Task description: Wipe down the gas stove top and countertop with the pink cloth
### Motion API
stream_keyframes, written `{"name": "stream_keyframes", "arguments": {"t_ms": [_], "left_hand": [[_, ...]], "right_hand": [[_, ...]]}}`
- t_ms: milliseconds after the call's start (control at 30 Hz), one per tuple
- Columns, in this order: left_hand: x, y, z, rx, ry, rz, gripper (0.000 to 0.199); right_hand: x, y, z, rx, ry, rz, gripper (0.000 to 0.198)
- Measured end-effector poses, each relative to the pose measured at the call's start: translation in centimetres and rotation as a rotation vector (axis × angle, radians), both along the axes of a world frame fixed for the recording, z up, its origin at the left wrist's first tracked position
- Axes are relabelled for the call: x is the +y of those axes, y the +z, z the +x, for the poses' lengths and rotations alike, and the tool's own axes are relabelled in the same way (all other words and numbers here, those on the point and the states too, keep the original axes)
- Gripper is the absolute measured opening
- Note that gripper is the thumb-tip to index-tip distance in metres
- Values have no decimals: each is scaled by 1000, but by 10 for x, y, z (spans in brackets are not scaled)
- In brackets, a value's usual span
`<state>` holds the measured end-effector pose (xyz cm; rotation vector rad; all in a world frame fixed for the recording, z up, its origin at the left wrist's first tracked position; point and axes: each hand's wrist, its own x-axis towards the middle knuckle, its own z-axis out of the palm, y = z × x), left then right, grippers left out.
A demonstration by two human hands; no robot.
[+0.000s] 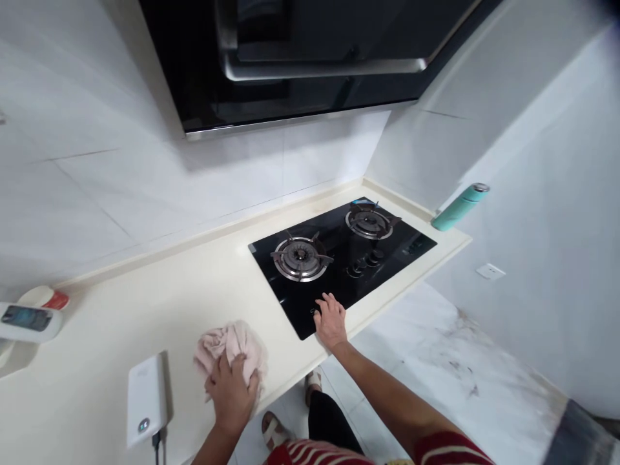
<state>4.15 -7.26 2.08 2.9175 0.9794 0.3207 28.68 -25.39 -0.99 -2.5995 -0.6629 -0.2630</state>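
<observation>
On the cream countertop (194, 271) lies a crumpled pale pink cloth (239, 339). My left hand (231, 391) presses down on the cloth, its fingers curled into the folds. Further right, my right hand (332, 320) rests near the front left corner of a black glass gas stove (310, 303), fingers somewhat spread and nothing in them. The stove has a left burner (300, 257), a right burner (371, 223) and dark control knobs (365, 261) between the burners and the front edge.
A white power bank (145, 400) with a black cable lies left of the cloth. At the far left are a white device with a screen (31, 321) and a paper cup (43, 297). A teal bottle (460, 206) stands at the right end. A black range hood (300, 90) hangs above.
</observation>
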Motion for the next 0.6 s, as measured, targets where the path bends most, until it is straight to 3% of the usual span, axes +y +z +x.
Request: {"name": "stream_keyframes", "arguments": {"t_ms": [100, 233, 400, 500, 600], "left_hand": [[-3, 3, 21, -4, -55, 3, 36], [-13, 3, 27, -7, -86, -4, 34], [-48, -10, 34, -145, -284, -45, 30], [-62, -15, 49, -278, -369, -178, 24], [-61, -6, 69, -411, -200, -408, 20]], "right_hand": [[2, 5, 0, 24, -5, 8, 36], [5, 11, -2, 47, -13, 13, 35], [5, 13, -3, 53, -6, 101, 34], [1, 11, 1, 84, 16, 192, 32], [-7, 14, 9, 175, 25, 360, 27]]}}
